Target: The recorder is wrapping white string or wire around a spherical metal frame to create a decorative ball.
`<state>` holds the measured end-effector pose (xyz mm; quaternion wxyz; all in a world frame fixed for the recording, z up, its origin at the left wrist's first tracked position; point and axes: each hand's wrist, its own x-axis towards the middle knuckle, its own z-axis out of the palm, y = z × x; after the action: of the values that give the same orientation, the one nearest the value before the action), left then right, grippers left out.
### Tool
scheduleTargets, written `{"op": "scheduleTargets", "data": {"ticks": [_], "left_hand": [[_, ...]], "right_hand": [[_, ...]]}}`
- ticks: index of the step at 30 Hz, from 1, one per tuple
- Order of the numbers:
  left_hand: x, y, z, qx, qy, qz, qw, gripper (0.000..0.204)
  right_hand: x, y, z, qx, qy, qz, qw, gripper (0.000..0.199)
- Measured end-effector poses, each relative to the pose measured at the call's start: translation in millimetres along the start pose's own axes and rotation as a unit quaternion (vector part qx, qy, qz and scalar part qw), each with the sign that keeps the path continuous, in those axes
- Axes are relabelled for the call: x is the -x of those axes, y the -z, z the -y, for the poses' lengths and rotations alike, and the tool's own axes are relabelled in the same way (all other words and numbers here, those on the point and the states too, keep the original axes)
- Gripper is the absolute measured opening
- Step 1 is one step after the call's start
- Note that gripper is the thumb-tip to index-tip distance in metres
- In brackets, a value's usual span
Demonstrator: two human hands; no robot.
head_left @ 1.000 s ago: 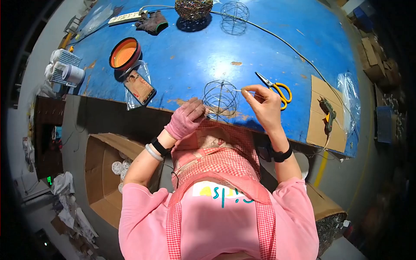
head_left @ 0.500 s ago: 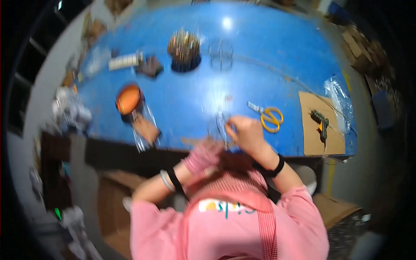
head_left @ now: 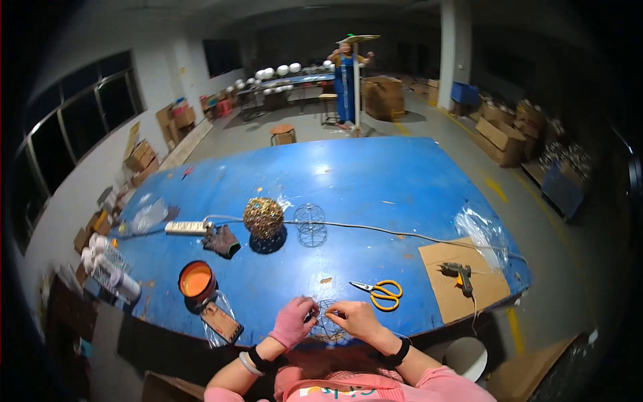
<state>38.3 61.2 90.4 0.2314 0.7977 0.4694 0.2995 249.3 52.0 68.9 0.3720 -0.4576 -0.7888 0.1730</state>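
As we look down through the head view, we find the dark, round wire frame (head_left: 326,329) at the near edge of the blue table (head_left: 375,187), between the person's two hands. We see the left hand (head_left: 293,324), in a pink knitted glove, with its fingers bent in toward the left side of the frame; whether they close on a wire, we cannot tell. On the other side, the bare right hand (head_left: 358,321) bends its thumb and forefinger close together over the frame's upper right, and we cannot make out what, if anything, lies between them.

Just beyond the right hand we see yellow-handled metal scissors (head_left: 373,289), and farther right a dark glue gun (head_left: 462,273) on a flat brown cardboard sheet (head_left: 442,303). Left of the gloved hand, we have a smartphone (head_left: 222,323) on clear plastic, just beside a dark round bowl with an orange inside (head_left: 197,280). Farther back we notice a glittering gold-brown ball (head_left: 263,218) near a second round wire frame (head_left: 310,218).
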Motion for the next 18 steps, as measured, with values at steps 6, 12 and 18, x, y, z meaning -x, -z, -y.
{"op": "scheduleTargets", "data": {"ticks": [6,12,18], "left_hand": [[-6,-4,22,-0.011,-0.017,0.15,0.988,0.023],[-2,-1,19,0.084,0.049,0.224,0.97,0.023],[25,-7,-18,-0.142,-0.157,0.034,0.977,0.024]], "right_hand": [[0,4,4,-0.026,-0.021,0.002,0.999,0.01],[13,4,13,-0.043,-0.016,0.004,0.999,0.009],[24,-1,26,0.028,-0.041,-0.059,0.997,0.015]]}}
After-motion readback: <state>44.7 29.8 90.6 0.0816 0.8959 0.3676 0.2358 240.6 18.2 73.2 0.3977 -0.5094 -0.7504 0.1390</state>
